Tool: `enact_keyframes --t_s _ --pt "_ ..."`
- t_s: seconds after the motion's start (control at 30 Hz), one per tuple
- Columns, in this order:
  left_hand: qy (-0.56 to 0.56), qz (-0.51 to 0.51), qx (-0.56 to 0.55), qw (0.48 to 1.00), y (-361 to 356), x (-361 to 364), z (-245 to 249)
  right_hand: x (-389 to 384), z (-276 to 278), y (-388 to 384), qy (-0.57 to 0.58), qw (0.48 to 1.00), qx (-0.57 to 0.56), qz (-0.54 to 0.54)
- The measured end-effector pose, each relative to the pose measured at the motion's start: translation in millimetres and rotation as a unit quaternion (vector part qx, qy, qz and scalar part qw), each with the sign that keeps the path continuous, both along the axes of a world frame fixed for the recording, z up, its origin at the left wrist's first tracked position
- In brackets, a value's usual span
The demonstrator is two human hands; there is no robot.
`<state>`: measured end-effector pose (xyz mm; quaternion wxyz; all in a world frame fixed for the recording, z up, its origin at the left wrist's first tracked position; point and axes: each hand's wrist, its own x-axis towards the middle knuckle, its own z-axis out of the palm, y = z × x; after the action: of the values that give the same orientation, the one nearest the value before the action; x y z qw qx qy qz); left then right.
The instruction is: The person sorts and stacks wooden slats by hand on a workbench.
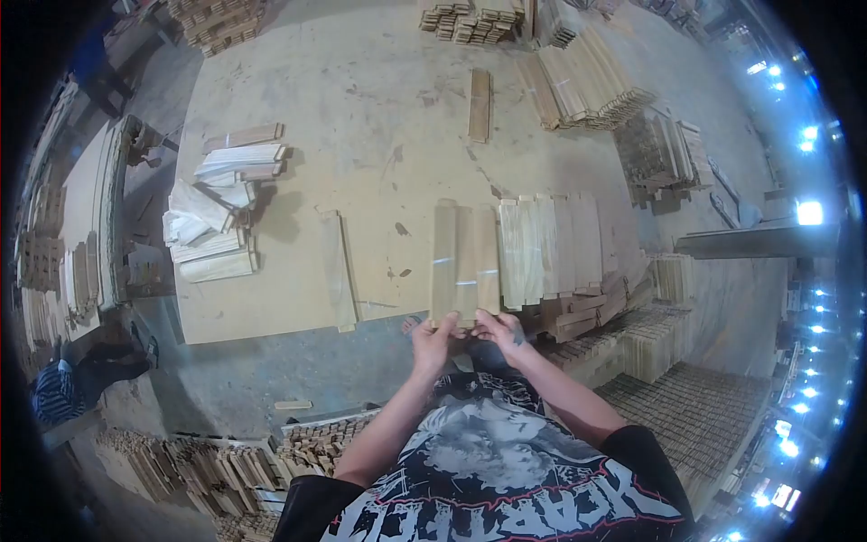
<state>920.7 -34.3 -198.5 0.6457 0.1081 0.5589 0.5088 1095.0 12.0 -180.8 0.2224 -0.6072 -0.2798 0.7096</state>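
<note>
A small set of narrow wooden slats lies side by side at the table's near edge, with pale light streaks across it. My left hand grips the near end of the set at its left, thumb on top. At the right of the same end, my right hand is closed on the slats, its thumb also on top. The undersides of the fingers are mostly hidden. Just right of the set, a row of pale slats lies close alongside. A single slat lies apart to the left.
A loose pile of slats lies on the left of the large table. One slat and stacked slats lie farther back. Wood stacks stand at the right and behind. Another person is at far left.
</note>
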Motion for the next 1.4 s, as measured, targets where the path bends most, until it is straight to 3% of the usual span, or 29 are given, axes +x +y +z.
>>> enact_keyframes --t_s 0.3,0.4,0.43,0.53,0.57,0.67,0.77,0.8,1.0,1.23,1.4 --pt "-0.015 0.143 -0.030 0.989 -45.3 -102.8 -3.3 -116.1 -19.2 -2.7 0.060 0.980 -0.019 0.188" --pt "-0.006 0.082 -0.100 0.992 -47.2 -114.6 -5.4 -112.6 -15.3 8.9 -0.027 0.955 -0.043 0.293" --pt "0.068 0.083 -0.117 0.987 -51.3 -116.6 -2.6 -106.0 -10.8 15.8 -0.061 0.940 -0.054 0.331" --pt "0.319 0.098 -0.130 0.934 -73.3 -136.1 1.9 -80.9 23.6 20.9 -0.171 0.882 0.076 0.432" --pt "0.415 0.119 -0.115 0.894 -77.5 -148.7 -7.7 -76.2 31.2 20.2 -0.195 0.888 0.133 0.394" --pt "0.531 0.193 -0.020 0.825 -32.5 -163.2 35.7 -79.9 42.2 15.3 -0.226 0.888 0.280 0.287" --pt "0.697 0.071 0.008 0.713 7.6 -170.5 34.1 -99.0 26.2 26.7 -0.196 0.887 0.325 0.263" --pt "0.668 0.032 -0.018 0.743 17.1 -166.8 38.5 -103.6 26.2 29.7 -0.202 0.884 0.322 0.271" --pt "0.691 -0.019 -0.033 0.722 18.1 -164.4 25.7 -107.3 13.9 37.2 -0.199 0.885 0.317 0.277" --pt "0.655 -0.039 -0.052 0.753 10.2 -172.7 25.1 -96.6 14.2 51.0 -0.134 0.894 0.286 0.317" --pt "0.695 -0.019 -0.097 0.712 20.8 -154.3 21.9 -91.9 14.9 60.1 -0.087 0.898 0.267 0.338"
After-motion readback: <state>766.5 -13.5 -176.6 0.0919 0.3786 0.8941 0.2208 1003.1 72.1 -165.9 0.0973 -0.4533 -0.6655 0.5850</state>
